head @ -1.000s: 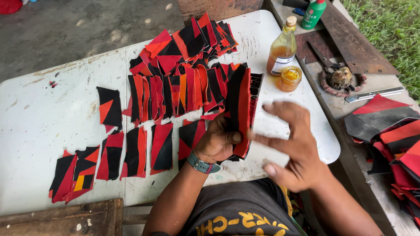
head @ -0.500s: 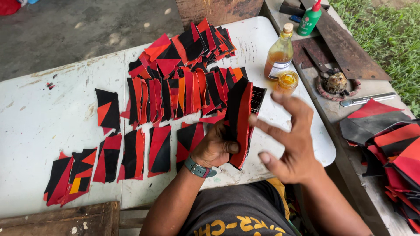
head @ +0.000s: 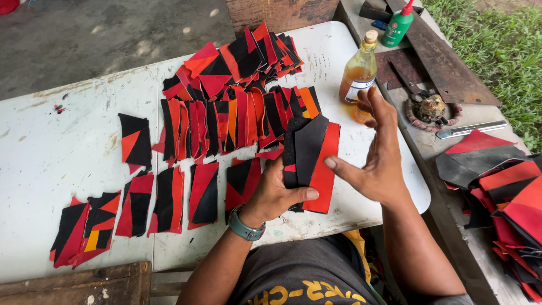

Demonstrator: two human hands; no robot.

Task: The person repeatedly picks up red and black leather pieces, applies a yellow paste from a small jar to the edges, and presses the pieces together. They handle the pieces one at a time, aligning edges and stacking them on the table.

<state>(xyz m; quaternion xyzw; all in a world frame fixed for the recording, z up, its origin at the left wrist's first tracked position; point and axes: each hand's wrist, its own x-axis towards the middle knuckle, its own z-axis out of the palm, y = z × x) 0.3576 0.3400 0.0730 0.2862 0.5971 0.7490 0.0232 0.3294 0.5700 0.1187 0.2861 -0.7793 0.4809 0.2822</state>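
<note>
My left hand grips a stack of red and black pieces, holding it upright just above the white table. A teal watch sits on that wrist. My right hand hovers flat and open beside the stack's right side, fingers spread, thumb close to the red top piece. Rows of similar red, black and orange pieces lie spread on the table beyond the stack, and more pieces lie to the left of my left hand.
A glass bottle of amber liquid stands behind my right hand. A green bottle, a saw blade and a knife lie on the bench at right. More red and black sheets pile at far right.
My left hand has lifted and turned the stack more face-on. My right hand rose from the table's edge to beside the stack.
</note>
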